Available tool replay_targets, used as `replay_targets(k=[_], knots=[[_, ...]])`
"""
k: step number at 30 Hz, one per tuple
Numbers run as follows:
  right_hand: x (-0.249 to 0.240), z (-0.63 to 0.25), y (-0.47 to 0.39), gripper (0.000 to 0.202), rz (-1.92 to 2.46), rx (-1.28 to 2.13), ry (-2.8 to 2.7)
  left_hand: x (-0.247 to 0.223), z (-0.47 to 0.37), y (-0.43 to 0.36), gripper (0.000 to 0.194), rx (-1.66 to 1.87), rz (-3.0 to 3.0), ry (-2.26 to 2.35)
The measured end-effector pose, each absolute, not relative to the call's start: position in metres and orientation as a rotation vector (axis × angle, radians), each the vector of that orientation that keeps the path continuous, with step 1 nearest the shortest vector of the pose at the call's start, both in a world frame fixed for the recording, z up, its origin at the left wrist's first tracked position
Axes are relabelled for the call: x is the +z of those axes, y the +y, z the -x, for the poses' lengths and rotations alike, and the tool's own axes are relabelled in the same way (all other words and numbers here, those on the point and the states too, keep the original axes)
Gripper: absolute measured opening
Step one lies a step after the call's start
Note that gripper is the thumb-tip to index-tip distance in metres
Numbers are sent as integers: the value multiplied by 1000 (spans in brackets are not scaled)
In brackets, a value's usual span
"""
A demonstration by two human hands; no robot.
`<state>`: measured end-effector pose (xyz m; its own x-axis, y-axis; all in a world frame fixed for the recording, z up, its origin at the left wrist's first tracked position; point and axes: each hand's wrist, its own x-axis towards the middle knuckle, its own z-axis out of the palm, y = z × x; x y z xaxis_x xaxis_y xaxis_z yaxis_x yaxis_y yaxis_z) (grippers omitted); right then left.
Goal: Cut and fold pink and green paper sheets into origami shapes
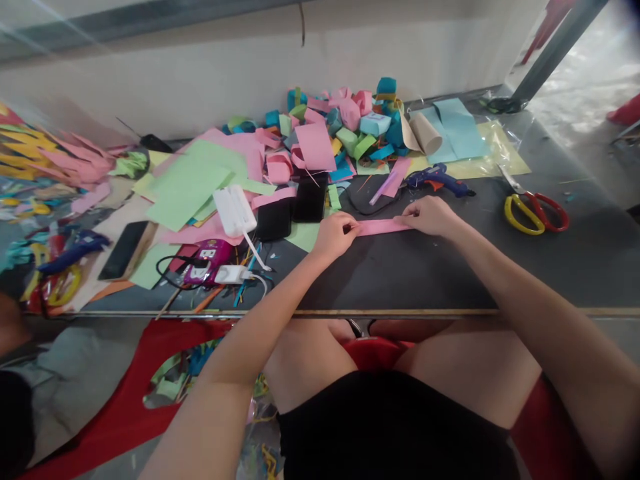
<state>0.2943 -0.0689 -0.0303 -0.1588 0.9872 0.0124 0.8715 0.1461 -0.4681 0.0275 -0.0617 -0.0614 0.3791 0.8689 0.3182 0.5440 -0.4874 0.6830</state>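
Note:
A narrow pink paper strip [383,227] stretches sideways between my two hands, low over the dark tabletop. Its left end is pinched in the closed fingers of my left hand [336,235]. At the other end, my right hand [429,217] grips the strip between thumb and fingers. Just behind my right hand lies a blue glue gun [440,180], with a purple stick [380,189] to its left. Scissors [535,207] with one yellow and one red handle rest to the right. Two black phone-like objects [310,197] lie behind my left hand.
Looped paper pieces [350,113] are heaped at the back by the wall. Green paper sheets [195,180], a white power bank [235,210], a purple power strip [210,257] with cables and a phone [125,250] cover the left side. Blue paper [457,127] lies back right.

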Motion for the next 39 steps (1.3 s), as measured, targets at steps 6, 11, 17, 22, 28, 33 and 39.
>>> replay_targets(k=[6, 11, 17, 22, 28, 33, 39], knots=[[-26, -286, -77, 28, 1970, 427, -2043, -64, -27, -52, 16, 913, -2031, 1274], [-26, -280, -83, 17, 1948, 383, -2016, -55, -31, -49, 15, 840, -1989, 1422], [-20, -274, -84, 20, 2105, 510, -1915, -43, -39, -60, 11, 795, -1951, 1557], [-22, -274, -85, 25, 2053, 544, -1772, -41, -41, -63, 8, 756, -1900, 1619], [-21, -271, -90, 34, 2131, 478, -1732, -43, -42, -63, 12, 782, -1926, 1614], [-23, -269, -90, 42, 2219, 386, -1691, -50, -40, -62, 8, 787, -1992, 1595], [-23, -267, -91, 46, 2302, 339, -1669, -53, -42, -72, 17, 726, -2442, 1531]])
